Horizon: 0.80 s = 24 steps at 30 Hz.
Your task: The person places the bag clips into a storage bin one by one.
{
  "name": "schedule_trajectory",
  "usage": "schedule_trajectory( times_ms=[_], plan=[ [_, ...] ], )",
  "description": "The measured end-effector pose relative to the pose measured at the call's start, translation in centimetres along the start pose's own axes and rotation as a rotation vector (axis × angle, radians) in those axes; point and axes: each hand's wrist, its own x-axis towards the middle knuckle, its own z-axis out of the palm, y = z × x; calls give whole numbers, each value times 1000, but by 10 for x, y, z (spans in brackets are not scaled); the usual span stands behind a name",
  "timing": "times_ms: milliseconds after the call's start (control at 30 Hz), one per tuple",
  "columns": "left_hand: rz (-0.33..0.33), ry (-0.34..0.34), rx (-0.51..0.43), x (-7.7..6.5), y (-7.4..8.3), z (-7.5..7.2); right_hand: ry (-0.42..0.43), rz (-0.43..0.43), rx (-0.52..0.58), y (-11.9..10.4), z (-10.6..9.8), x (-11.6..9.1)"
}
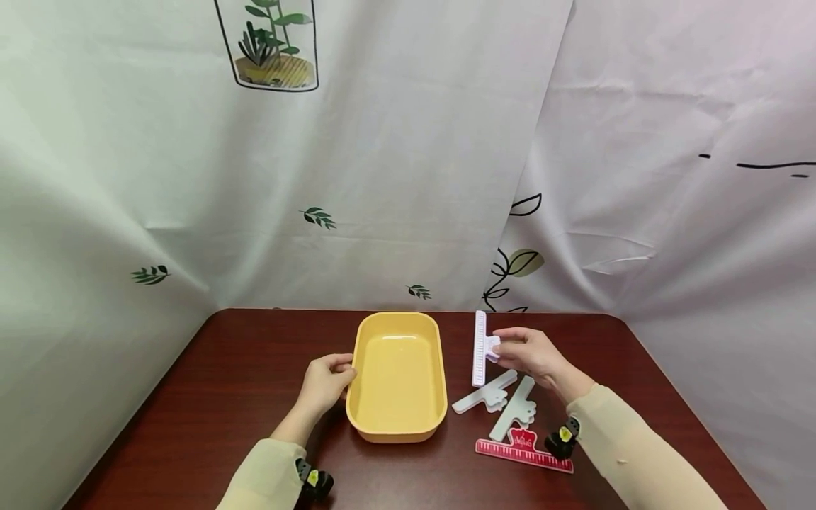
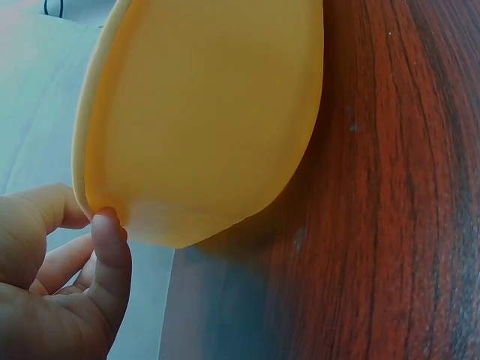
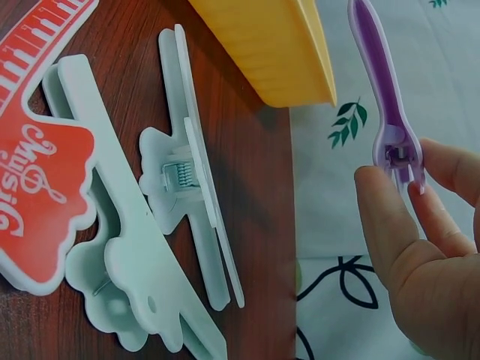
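Note:
A yellow rectangular tray stands in the middle of the table, its inside bare. My left hand pinches its left rim between thumb and fingers, as the left wrist view shows up close. To the tray's right, my right hand holds a purple-and-white clip by its handles, raised off the table; in the right wrist view the clip is seen end-on. Below that hand lie two pale green clips and a red clip with a piano-key pattern.
The dark wooden table reaches back to a white cloth printed with leaves, which hangs behind and at both sides. A black device is strapped to each wrist.

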Motion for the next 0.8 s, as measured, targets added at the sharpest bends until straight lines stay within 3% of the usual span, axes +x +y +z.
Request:
schedule_trajectory(
  times_ms=[800],
  plan=[
    [-5, -5, -41, 1, -3, 1, -48, -36, -20, -5, 12, 4]
  ],
)
